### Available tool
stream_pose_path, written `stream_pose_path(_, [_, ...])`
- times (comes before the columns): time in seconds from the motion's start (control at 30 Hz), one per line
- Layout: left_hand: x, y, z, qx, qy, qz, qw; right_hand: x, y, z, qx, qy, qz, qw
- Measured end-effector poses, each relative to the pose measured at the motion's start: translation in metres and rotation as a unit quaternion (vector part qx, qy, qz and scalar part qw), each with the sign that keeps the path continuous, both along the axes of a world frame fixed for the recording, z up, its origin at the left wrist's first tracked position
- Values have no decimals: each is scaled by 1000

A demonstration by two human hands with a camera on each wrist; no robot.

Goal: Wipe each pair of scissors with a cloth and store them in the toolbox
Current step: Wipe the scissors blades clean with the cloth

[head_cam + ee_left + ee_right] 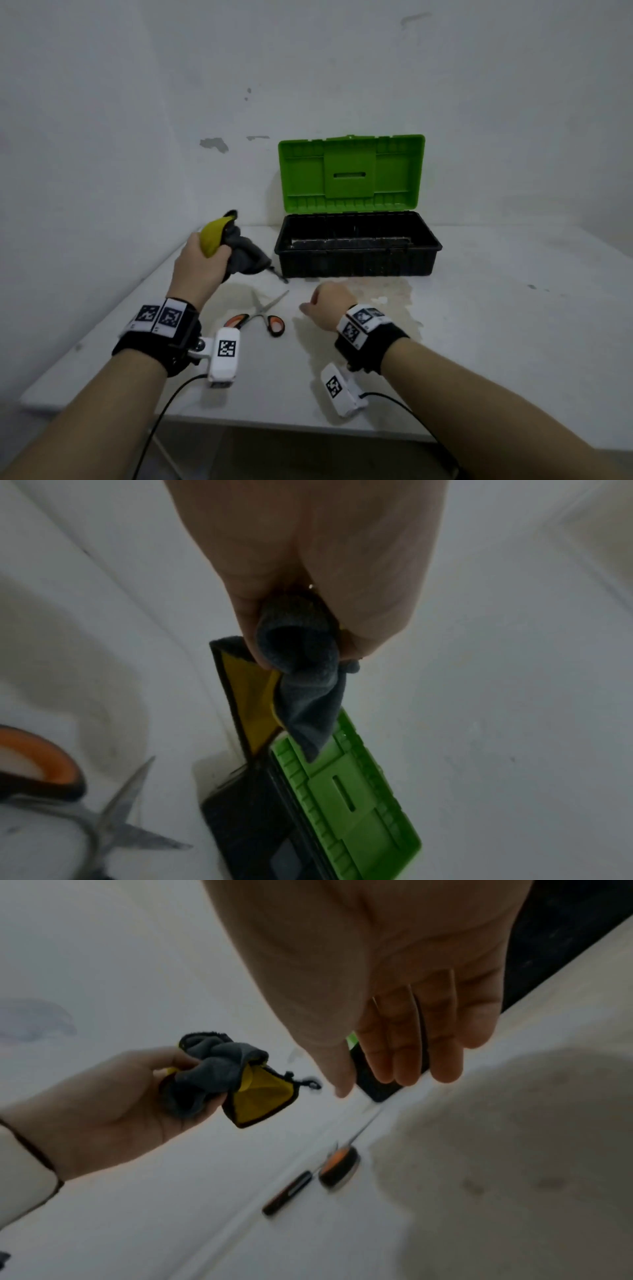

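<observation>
My left hand (202,263) grips a bunched grey and yellow cloth (236,246) above the table, left of the toolbox; the same cloth (301,685) (236,1080) hangs from its fingers in both wrist views. A pair of scissors with orange and black handles (263,315) lies on the table with its blades spread, between my two hands; the scissors (85,804) (329,1169) also show in both wrist views. My right hand (325,305) hovers just right of the scissors, fingers (404,1042) straight and holding nothing. The black toolbox (356,246) stands with its green lid (351,171) up.
A white table (513,325) runs to the wall behind; its front edge is near my forearms. A pale stain (380,294) spreads in front of the toolbox. A small dark cord end (282,278) dangles from the cloth by the toolbox's front left corner.
</observation>
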State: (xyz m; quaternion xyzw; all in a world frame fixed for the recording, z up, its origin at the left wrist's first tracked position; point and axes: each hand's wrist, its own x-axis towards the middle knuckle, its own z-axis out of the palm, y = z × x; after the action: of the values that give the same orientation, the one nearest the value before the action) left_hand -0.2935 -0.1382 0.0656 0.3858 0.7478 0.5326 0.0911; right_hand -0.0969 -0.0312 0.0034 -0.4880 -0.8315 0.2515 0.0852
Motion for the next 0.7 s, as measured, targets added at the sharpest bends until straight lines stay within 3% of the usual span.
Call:
stream_pose_path(0.2, [-22,-8,-38,-30,-23,7,999,-54,-12,-15,-35,-59,68,995])
stream_pose_path(0.4, [-16,3,-41,-43,-44,-22,998,-40,5,-5,-69,-82,109,988])
stream_pose_path(0.53, [2,12,-34,-42,-73,-59,995,4,19,5,-179,67,65,979])
stream_pose_path(0.7, [37,35,-32,-31,-107,-94,989,71,31,10,-280,324,-59,902])
